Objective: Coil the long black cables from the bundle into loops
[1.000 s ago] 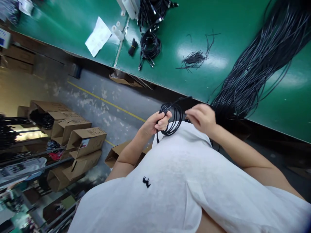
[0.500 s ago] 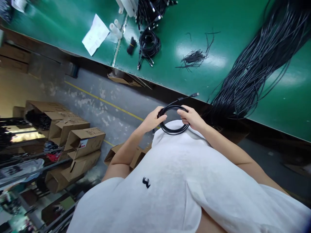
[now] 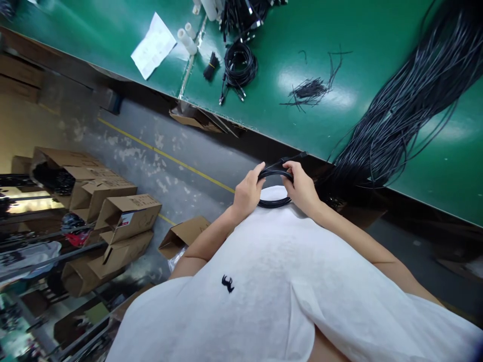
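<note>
Just off the green table [image 3: 267, 110], the left hand [image 3: 247, 192] and right hand [image 3: 303, 188] are gripping a coiled black cable [image 3: 274, 203], apparently evening its loops, the next move likely calling for a snug hold

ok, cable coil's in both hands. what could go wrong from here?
1. No tie is visible on the coil, so its loops might spring apart if the left hand or right hand slackens.
2. Its free end sticks out towards the green table and could snag on the edge.
3. The loose cable bundle overhangs that edge and might slide off if bumped.
</note>
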Motion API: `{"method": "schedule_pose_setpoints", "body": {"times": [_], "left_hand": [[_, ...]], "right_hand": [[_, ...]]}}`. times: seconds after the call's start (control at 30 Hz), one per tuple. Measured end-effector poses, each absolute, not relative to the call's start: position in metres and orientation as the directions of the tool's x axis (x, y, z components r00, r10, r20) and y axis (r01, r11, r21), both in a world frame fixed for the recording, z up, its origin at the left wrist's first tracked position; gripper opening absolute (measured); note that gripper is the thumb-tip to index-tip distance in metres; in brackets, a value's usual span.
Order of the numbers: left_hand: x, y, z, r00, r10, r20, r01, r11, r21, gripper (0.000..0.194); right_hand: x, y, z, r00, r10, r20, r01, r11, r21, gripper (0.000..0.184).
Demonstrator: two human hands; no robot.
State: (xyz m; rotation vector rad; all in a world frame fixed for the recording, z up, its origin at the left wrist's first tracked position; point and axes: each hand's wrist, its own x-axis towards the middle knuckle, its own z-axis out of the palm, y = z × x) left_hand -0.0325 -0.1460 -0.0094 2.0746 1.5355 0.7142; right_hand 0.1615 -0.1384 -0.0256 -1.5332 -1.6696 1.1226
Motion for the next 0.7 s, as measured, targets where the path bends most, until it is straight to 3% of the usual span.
{"method": "schedule_pose_setpoints", "body": {"times": [0.17, 0.27, 0.33, 0.43, 0.57, 0.7], "left_hand": [[-0.034, -0.15, -0.015, 0.332, 0.926, 0.178, 0.728, -0.372, 0.575, 0.039], [-0.044, -0.151, -0.013, 0.368, 0.92, 0.139, 0.729, -0.377, 0.571, 0.041], [-0.051, -0.15, -0.011, 0.382, 0.919, 0.095, 0.729, -0.363, 0.58, 0.042], [-0.057, -0.143, -0.002, 0.37, 0.925, -0.09, 0.76, -0.245, 0.602, 0.042], [-0.058, -0.124, 0.014, 0.361, 0.827, -0.43, 0.813, -0.054, 0.579, 0.039], [-0.062, -0.112, 0.016, 0.434, 0.829, -0.353, 0.677, -0.041, 0.735, 0.037]], "right_hand": [[0.166, -0.12, -0.021, -0.276, 0.956, 0.104, 0.643, 0.264, -0.719, 0.056], [0.166, -0.102, -0.018, -0.549, 0.832, 0.078, 0.573, 0.443, -0.69, 0.035], [0.164, -0.096, -0.017, -0.676, 0.736, -0.028, 0.51, 0.44, -0.739, 0.022], [0.154, -0.097, -0.015, -0.626, 0.765, -0.153, 0.639, 0.389, -0.664, 0.021], [0.139, -0.104, -0.004, -0.513, 0.836, -0.193, 0.837, 0.438, -0.329, 0.029], [0.132, -0.105, 0.003, -0.555, 0.794, -0.248, 0.831, 0.514, -0.212, 0.031]]}}
